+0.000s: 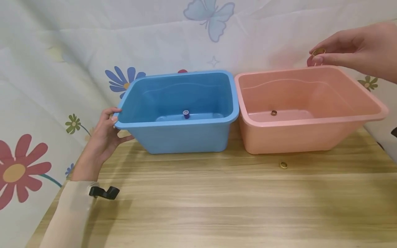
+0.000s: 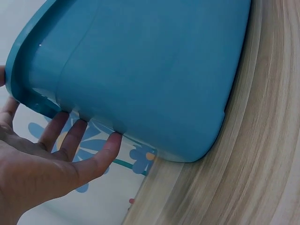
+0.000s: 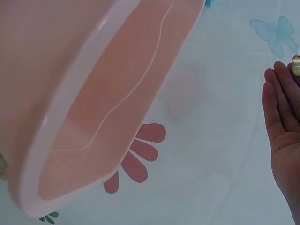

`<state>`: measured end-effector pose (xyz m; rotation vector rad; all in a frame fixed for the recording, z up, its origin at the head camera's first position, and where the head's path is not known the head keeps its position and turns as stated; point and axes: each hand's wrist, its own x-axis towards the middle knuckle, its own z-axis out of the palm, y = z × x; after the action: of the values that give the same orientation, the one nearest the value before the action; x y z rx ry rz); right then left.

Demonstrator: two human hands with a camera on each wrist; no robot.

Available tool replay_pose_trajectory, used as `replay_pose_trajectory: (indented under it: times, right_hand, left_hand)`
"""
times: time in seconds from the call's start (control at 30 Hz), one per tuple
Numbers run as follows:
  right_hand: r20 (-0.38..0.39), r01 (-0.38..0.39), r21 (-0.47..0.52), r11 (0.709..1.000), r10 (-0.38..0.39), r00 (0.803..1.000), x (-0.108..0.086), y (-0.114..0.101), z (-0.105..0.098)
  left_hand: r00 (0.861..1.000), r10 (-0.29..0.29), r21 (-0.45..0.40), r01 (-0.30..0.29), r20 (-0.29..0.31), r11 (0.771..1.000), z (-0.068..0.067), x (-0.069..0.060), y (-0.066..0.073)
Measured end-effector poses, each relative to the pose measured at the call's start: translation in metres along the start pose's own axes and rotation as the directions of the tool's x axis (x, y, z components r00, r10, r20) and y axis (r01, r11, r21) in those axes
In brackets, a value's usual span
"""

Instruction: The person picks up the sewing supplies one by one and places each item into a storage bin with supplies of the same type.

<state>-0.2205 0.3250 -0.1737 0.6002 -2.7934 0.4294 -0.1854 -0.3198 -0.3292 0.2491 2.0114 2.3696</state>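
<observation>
At the left end of a blue bin [image 1: 183,137], my left hand [image 1: 107,132] grips the rim corner; the left wrist view shows this hand [image 2: 51,164] with its fingertips against the bin's outer wall [image 2: 140,84]. My right hand [image 1: 363,50] pinches a gold ring [image 1: 318,52] above the back right rim of a pink bin [image 1: 294,137]. That hand [image 3: 286,126] and its ring [image 3: 296,65] show at the right edge of the right wrist view. Inside the blue bin lies a small purple ring-like piece [image 1: 186,114]; a brownish ring [image 1: 274,113] lies in the pink one.
Another gold ring [image 1: 283,165] lies on the wooden table [image 1: 198,206] in front of the pink bin. The two bins stand side by side, their rims nearly touching. Behind them hangs a white cloth [image 1: 149,38] with flowers and a butterfly.
</observation>
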Motion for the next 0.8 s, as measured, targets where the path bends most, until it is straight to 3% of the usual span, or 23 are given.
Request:
replay_pose_trajectory:
  times: [0.13,0.33,0.6,0.8]
  right_hand:
    - [-0.023,0.010,0.027,1.000,-0.010,1.000,0.010,0.000,0.004]
    - [0.000,0.038,0.004,0.999,-0.038,0.999,0.026,-0.002,0.008]
    - [0.055,-0.007,-0.005,1.000,0.007,0.998,0.045,0.000,0.013]
    - [0.095,-0.032,-0.033,0.999,0.035,0.995,0.057,0.003,0.020]
  left_hand:
    - [1.000,0.000,0.004,0.000,0.014,1.000,0.000,0.000,-0.001]
    - [1.000,-0.006,0.000,0.006,0.006,1.000,0.000,0.002,-0.002]
    - [1.000,-0.010,-0.011,0.010,0.007,1.000,0.002,0.002,-0.002]
    - [0.999,0.027,-0.019,-0.026,0.043,0.999,0.001,0.000,-0.004]
